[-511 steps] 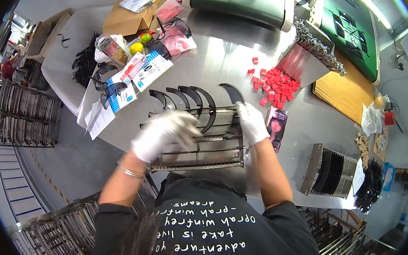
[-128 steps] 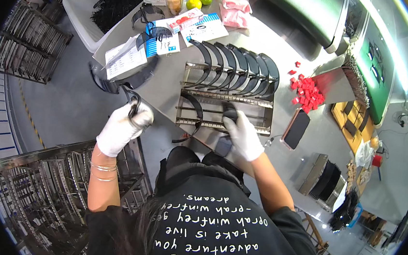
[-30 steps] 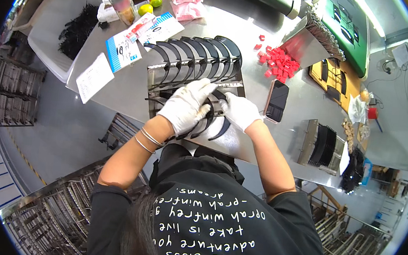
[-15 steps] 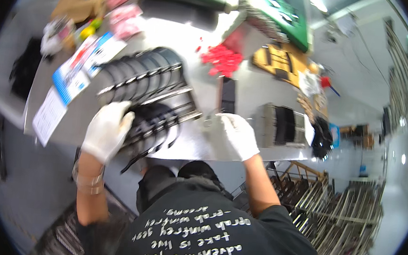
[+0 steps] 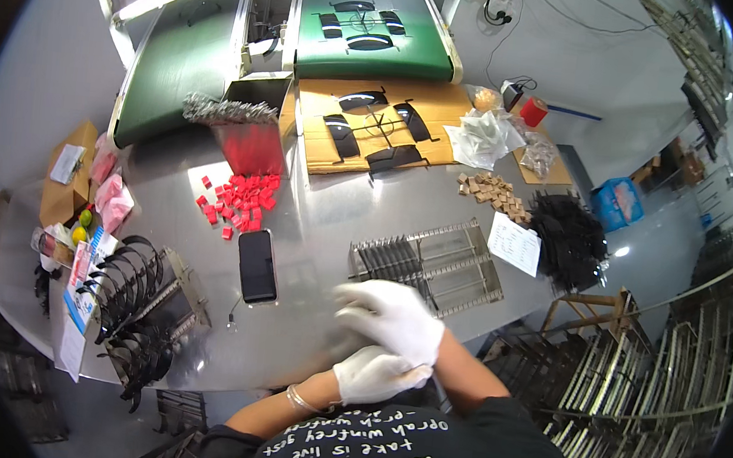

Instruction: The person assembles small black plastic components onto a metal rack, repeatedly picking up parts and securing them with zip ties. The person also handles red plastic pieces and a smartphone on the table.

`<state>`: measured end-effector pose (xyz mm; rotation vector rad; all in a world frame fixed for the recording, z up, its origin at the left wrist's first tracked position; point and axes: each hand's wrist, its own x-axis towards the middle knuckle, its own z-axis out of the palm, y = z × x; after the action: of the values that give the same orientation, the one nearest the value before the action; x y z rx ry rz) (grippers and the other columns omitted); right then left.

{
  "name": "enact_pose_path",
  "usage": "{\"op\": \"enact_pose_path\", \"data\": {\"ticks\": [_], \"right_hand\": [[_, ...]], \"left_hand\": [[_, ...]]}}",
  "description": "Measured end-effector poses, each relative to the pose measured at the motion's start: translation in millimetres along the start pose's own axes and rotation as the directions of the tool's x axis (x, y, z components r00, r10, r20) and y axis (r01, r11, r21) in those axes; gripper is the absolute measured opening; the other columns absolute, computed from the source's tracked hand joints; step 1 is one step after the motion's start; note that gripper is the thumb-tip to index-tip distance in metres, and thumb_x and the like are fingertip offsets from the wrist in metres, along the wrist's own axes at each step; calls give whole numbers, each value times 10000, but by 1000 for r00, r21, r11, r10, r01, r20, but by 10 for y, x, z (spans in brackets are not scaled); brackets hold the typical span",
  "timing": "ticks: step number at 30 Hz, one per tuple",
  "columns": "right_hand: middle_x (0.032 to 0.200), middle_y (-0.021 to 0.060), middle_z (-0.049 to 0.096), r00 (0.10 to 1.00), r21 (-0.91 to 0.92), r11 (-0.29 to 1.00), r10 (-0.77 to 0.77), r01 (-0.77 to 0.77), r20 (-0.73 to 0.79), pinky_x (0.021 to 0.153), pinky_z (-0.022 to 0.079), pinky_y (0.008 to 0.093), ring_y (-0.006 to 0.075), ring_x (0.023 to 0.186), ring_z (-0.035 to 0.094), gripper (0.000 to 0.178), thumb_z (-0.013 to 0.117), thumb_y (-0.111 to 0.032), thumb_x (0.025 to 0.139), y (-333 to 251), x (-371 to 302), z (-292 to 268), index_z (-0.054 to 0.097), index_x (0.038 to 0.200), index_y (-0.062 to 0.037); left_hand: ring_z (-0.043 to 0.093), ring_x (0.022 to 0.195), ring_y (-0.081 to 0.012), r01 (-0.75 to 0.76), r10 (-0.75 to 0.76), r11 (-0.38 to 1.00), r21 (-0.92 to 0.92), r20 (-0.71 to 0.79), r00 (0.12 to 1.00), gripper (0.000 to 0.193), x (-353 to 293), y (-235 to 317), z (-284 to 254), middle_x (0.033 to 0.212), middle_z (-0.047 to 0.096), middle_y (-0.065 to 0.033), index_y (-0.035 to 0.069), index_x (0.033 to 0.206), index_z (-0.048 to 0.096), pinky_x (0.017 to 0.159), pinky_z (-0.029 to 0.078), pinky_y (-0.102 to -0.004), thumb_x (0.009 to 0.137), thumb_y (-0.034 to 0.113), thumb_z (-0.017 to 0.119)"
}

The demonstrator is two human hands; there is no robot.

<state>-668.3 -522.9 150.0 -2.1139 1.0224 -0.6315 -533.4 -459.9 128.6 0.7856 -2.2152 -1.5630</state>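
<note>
Both my hands wear white gloves and meet near the table's front edge. My right hand reaches leftward, its fingers stretched out, slightly blurred and holding nothing visible. Just below it, my left hand points to the right with fingers pressed together beside the right wrist; what lies under its fingertips is hidden. Beyond the right hand lies a metal rack, its left part filled with a row of dark thin pieces. At the left, a second metal rack carries curved dark lens-like pieces. A phone lies between the racks.
Red small blocks are scattered by a red-fronted box of thin metal strips. Dark curved pieces lie on cardboard before a green conveyor. Tan blocks, a paper sheet and a black pile sit right.
My hands have left the left rack and the spot by the phone, coming together at the front right. The view has swung rightward, bringing the right rack nearer the middle.
</note>
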Motion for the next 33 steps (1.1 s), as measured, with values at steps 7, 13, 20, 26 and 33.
{"op": "enact_pose_path", "data": {"ticks": [7,13,20,26,33], "right_hand": [[1049,150,770,847,439,792,518,-424,-118,868,569,345,262,967,744,256,631,-215,1037,1711,481,-1308,728,1127,4],[1150,190,679,807,-311,910,43,-275,-589,939,532,432,414,1049,649,400,737,-360,927,3818,2544,-1718,701,1226,-96],[1294,264,648,805,-7,894,401,-449,-437,981,537,465,397,1106,669,712,755,-257,802,3690,2755,-1857,528,1433,-17],[1108,134,700,990,447,888,55,-106,127,949,526,331,209,1066,660,395,682,-35,873,1631,1024,-1567,646,1263,21],[1369,147,675,931,779,594,-133,-199,339,1100,463,347,188,1210,614,552,665,-93,918,1665,40,-1729,603,1465,-58]], "left_hand": [[760,874,-452,-265,-316,276,-924,-347,883,906,-14,-255,-283,1436,514,-369,205,1669,104,517,661,-420,1010,597,587],[679,634,-197,-460,-435,757,-464,-883,174,626,-124,-68,-348,1359,579,-258,79,1582,349,367,488,-235,1086,409,540],[613,1121,-150,284,-260,941,-184,-930,260,374,406,84,-601,1346,623,-105,0,1428,540,972,500,-298,1058,17,489],[363,1484,-412,275,283,883,380,-899,334,870,1856,139,-982,1624,292,-256,-15,1581,283,1181,397,-457,829,-6,719],[327,1537,-418,-794,-177,451,-407,-913,367,761,1661,725,-721,1630,386,-203,45,1590,358,1266,305,-531,855,-18,545]]}}
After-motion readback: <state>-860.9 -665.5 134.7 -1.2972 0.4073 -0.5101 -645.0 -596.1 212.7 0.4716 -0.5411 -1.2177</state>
